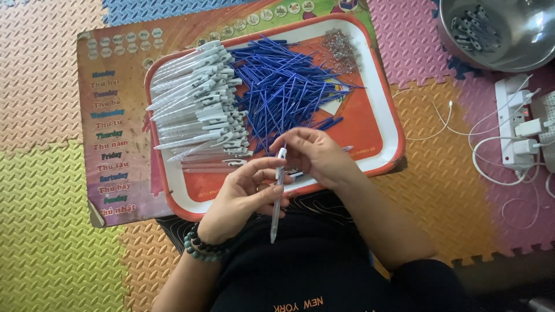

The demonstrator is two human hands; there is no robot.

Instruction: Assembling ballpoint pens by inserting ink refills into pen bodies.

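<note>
The left hand [243,193] pinches a white pen barrel [277,199] between thumb and fingers, holding it nearly upright, its long axis running from the top end near the right hand down toward the lap. The right hand [315,153] sits just above, its fingers curled and pressed at the barrel's upper end. Just beyond both hands lies the tray [376,124], with blue refills [283,86] nearest the right fingers and white barrels [199,98] beyond the left.

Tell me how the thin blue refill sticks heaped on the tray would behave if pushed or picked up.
The thin blue refill sticks look slim and round, so a push would probably roll or scatter them across the red-rimmed plastic tray. They lie criss-crossed, so lifting one may drag its neighbours. Each seems light and likely bends slightly.
</note>
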